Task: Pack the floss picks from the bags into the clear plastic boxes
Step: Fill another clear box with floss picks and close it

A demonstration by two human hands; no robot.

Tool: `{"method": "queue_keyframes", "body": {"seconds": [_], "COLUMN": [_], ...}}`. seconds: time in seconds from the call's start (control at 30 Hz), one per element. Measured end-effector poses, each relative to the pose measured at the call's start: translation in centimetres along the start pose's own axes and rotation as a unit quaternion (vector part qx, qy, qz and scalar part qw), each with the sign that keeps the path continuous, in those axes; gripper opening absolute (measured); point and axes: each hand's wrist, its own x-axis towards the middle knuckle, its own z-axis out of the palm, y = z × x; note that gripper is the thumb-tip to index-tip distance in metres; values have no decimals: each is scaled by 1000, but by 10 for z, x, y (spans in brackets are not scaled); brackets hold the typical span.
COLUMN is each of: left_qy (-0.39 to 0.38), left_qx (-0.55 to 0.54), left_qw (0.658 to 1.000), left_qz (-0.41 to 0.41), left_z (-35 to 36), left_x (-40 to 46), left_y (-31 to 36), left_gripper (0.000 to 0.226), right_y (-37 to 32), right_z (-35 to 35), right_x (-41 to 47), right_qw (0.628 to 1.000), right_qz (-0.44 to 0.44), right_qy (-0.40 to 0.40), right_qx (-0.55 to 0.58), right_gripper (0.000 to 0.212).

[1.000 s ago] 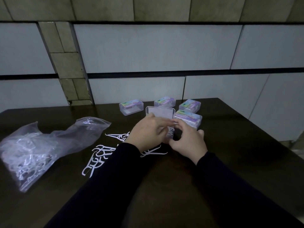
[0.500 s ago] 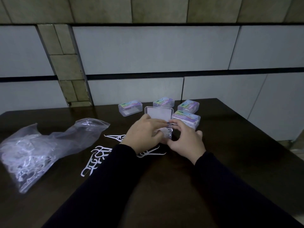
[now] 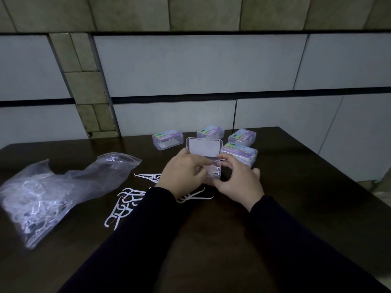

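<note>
On the dark, glossy wooden table (image 3: pixel 275 218), both hands meet at the centre over an open box (image 3: pixel 213 172) of clear, thin plastic with rounded corners. Its flat rectangular lid (image 3: pixel 204 150) stands tilted up at 12 o'clock from the hands, pale and frosted-looking. The left hand (image 3: pixel 182 173) curls its fingers over the box from 9 o'clock and pinches a small bundle of picks (image 3: pixel 212 169) at the box mouth; the picks are white, thin, with curved bow heads. The right hand (image 3: pixel 239 185) cups the box from 3 o'clock, thumb on the near wall and fingers bent round the far side, gripping it. Both arms wear dark matte sleeves.

Loose picks (image 3: pixel 124 199) lie scattered flat on the table at 8 o'clock from the hands, some partly under the left sleeve, with two more (image 3: pixel 196 196) just at 6 o'clock from the box. Well out at 9 o'clock a crumpled, shiny clear bag (image 3: pixel 55 193) lies slumped, its mouth towards the hands, filled with a tangle of white picks.

At 12 to 1 o'clock beyond the lid stand four closed boxes, clear with pastel labels on top: one (image 3: pixel 167 139) at 11 o'clock, one (image 3: pixel 210 132) at 12, one (image 3: pixel 242 136) at 1, and one (image 3: pixel 240 153) nearest, just beside the right fingers. Behind the table rises a wall of smooth grey and olive rectangular panels.
</note>
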Motion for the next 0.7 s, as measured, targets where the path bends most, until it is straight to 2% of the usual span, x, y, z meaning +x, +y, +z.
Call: {"method": "queue_keyframes", "body": {"seconds": [0.33,0.47,0.6,0.7], "left_qy": [4,61,131,147], "left_qx": [48,11,1,11], "left_qw": [999,998,991,988], "left_qz": [-1,1,-23,-54], "left_z": [0,0,-6,-16], "left_x": [-1,-3,-12,-23], "left_y": [-10,-13,-16,-16], "left_gripper": [28,25,23,23], "right_y": [-2,-4,-10,-20], "right_z": [-1,-2,-3,-5], "right_x": [-1,-5,-14,-23], "right_qw": [1000,998,995,991], "right_qz": [4,-4,-13,-82], "right_qy": [-8,-7,37,60], "right_qx": [-7,-61,-89,-87], "right_gripper": [73,74,68,52]}}
